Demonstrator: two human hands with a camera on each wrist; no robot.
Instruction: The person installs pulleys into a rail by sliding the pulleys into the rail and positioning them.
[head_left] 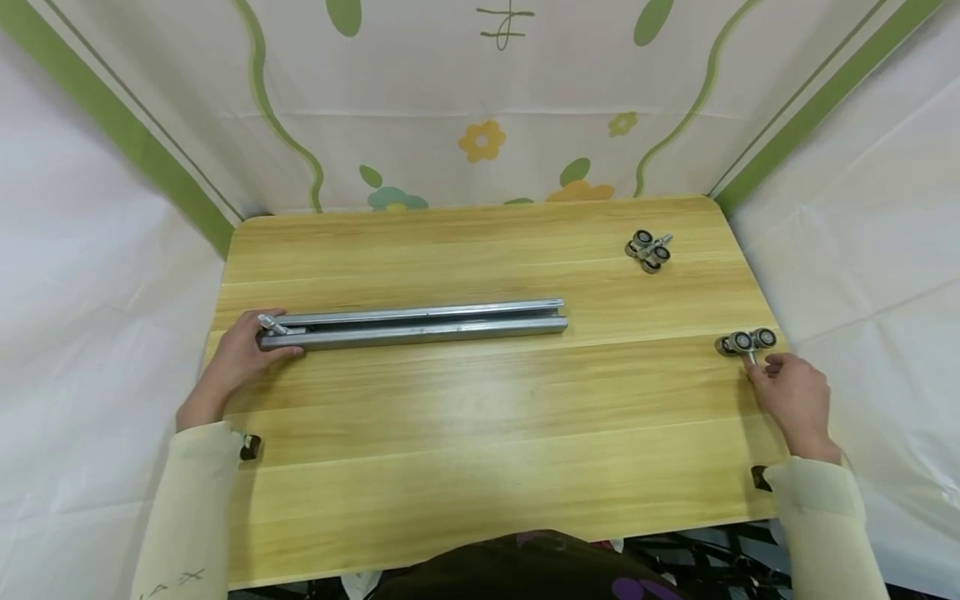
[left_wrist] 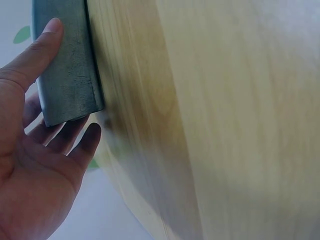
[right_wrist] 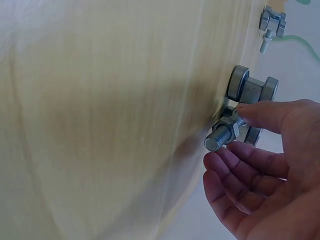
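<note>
A steel channel rail (head_left: 420, 325) lies across the left and middle of the table, its open slot facing up. My left hand (head_left: 243, 354) holds its left end, thumb along the near wall (left_wrist: 70, 65) and fingers around the end. A threaded bolt (head_left: 272, 324) pokes out of the slot there; what it is fixed to is hidden inside the rail. At the table's right edge my right hand (head_left: 797, 396) pinches the bolt of a roller trolley (head_left: 746, 341) between thumb and fingers. Its wheels and nut (right_wrist: 229, 127) show in the right wrist view.
A second roller trolley (head_left: 649, 252) lies at the back right of the wooden table (head_left: 480, 433). White cloth walls (head_left: 862, 233) enclose the table's left, right and back. The person's body is at the front edge.
</note>
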